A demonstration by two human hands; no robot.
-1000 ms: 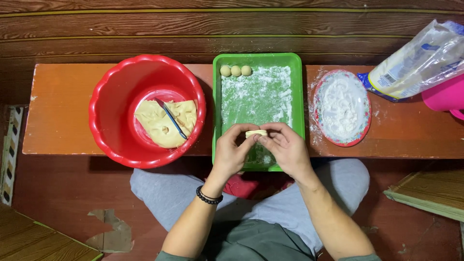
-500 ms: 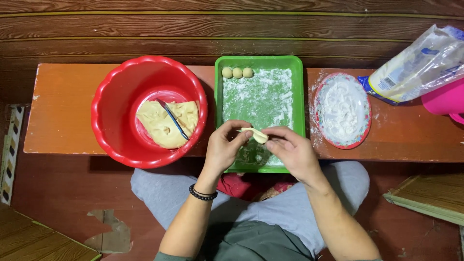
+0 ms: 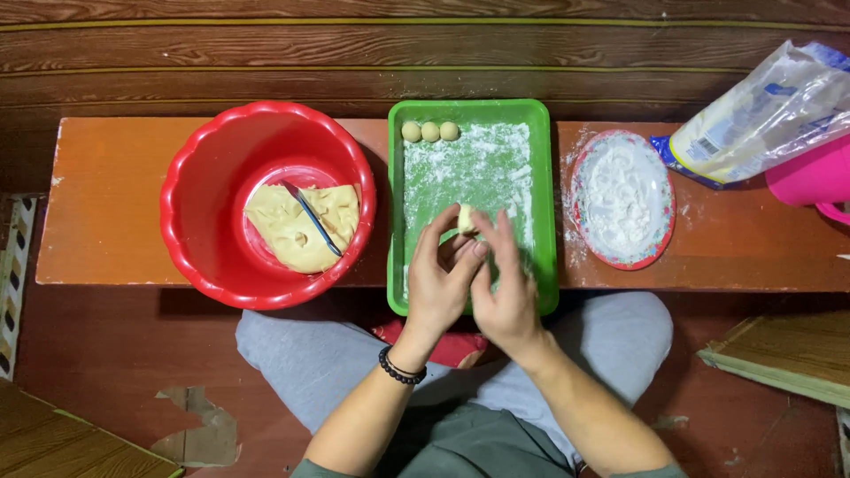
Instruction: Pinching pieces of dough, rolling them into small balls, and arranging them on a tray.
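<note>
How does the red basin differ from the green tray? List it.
The red basin is round and deep; the green tray is rectangular and shallow. The basin holds a slab of dough with a knife on it; the tray holds three small dough balls on flour. Both sit on the orange bench.

Your glossy red plastic basin [image 3: 266, 199] holds smooth, matt dough [image 3: 297, 232]. The green plastic tray [image 3: 540, 199] looks dusted, powdery white. There's a worn, matt wooden bench [image 3: 106, 212], a crinkled clear plastic bag [image 3: 770, 111], and soft grey cloth trousers [image 3: 310, 354].
</note>
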